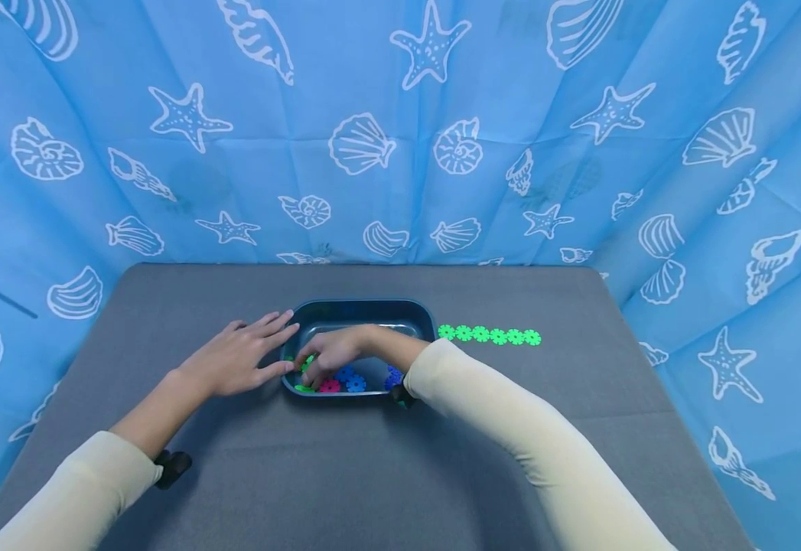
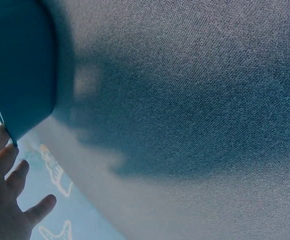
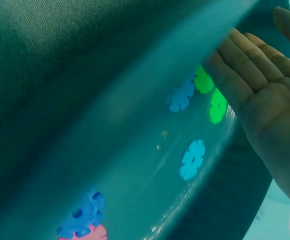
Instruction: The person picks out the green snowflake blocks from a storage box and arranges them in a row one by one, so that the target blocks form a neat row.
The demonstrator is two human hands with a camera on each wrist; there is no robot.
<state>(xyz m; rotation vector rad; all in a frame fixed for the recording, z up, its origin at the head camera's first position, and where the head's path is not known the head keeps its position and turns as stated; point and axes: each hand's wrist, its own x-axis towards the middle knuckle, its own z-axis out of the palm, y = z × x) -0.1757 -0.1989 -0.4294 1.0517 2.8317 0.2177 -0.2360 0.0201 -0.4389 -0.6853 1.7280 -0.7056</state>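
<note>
A dark plastic bin [image 1: 366, 308] holds flat, notched flower-shaped discs. My right hand [image 1: 334, 350] reaches down inside its left end, among green discs [image 3: 218, 106]. In the right wrist view the fingers are extended and the thumb stands apart, with the fingertips overlapping the bin's near wall. Beside that hand lie a red disc [image 1: 330, 386] and blue discs [image 1: 355, 383]. My left hand [image 1: 235, 356] rests at the bin's left rim, fingers spread and fairly straight, fingertips right at the edge in the left wrist view.
A straight row of several green discs [image 1: 499, 336] extends rightward from the bin's right side. More dark blue discs [image 1: 392, 377] lie at the right end inside the bin. Grey cloth covers the table [image 1: 620, 459]. A blue shell-print curtain [image 1: 400, 199] hangs behind and at both sides.
</note>
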